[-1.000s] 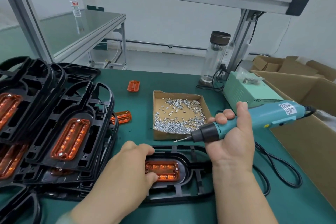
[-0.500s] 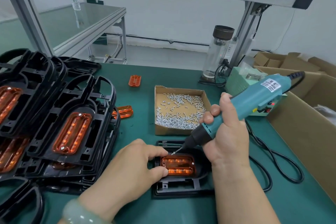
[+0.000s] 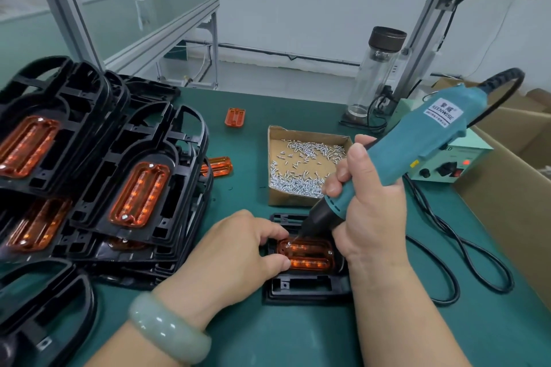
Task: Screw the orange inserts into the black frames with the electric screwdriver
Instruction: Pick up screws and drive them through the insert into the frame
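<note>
Working on the black frame (image 3: pixel 307 287) at 6 o'clock on the desk (image 3: pixel 298 337). Gripping the electric screwdriver (image 3: pixel 417 143) in the curled right hand (image 3: pixel 372 217), bit tilted onto the 9 o'clock end of the orange insert (image 3: pixel 310 256). Pinching that end with the left hand (image 3: pixel 238 250). Could slip off the screw and scar the insert or nick fingertips, given the tilt. Green matting underneath; stacked frames (image 3: pixel 98 188) at 9 o'clock, screw box (image 3: pixel 298 201) at 12. Aluminium posts (image 3: pixel 429 39) and white walls (image 3: pixel 298 9) beyond.

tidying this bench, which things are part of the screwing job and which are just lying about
In the job:
teal electric screwdriver in the right hand
orange translucent insert under its tip, pinched by the left hand
black plastic frame beneath
cardboard tray of silver screws

Lying about:
clear glass bottle with dark lid
large brown cardboard box
</note>
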Demonstrator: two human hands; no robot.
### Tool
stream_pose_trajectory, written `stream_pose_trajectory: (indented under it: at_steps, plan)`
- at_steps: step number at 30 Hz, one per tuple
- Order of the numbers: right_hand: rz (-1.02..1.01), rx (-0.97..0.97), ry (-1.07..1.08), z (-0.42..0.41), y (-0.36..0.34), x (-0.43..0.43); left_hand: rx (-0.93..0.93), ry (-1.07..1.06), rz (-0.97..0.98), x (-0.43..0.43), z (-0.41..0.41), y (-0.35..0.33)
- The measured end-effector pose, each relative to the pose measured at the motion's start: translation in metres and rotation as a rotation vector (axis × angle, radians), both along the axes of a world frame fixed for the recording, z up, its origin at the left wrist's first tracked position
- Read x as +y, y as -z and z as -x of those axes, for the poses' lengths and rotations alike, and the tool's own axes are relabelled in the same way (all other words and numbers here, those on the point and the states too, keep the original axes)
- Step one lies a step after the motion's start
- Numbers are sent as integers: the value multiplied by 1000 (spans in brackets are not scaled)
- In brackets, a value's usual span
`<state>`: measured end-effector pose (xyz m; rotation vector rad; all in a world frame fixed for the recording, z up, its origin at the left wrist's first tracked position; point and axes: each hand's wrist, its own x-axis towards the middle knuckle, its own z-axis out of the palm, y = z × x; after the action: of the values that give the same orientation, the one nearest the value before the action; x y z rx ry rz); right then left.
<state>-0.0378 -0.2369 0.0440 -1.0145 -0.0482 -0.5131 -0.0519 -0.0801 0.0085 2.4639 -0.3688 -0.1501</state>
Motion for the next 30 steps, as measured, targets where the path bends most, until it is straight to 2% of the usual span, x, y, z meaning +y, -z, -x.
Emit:
stream_pose_trajectory:
  at_steps: [6,27,30]
  plan:
    - [-24,-22,-31,0,0,1,1,4,7,0,-1,-1]
    - [184,-103,-120,5,-1,9,3,-5,-2,0,-1,-1]
    - [164,-138,-213,6,-2,11,2,10,-6,1,-1,-1]
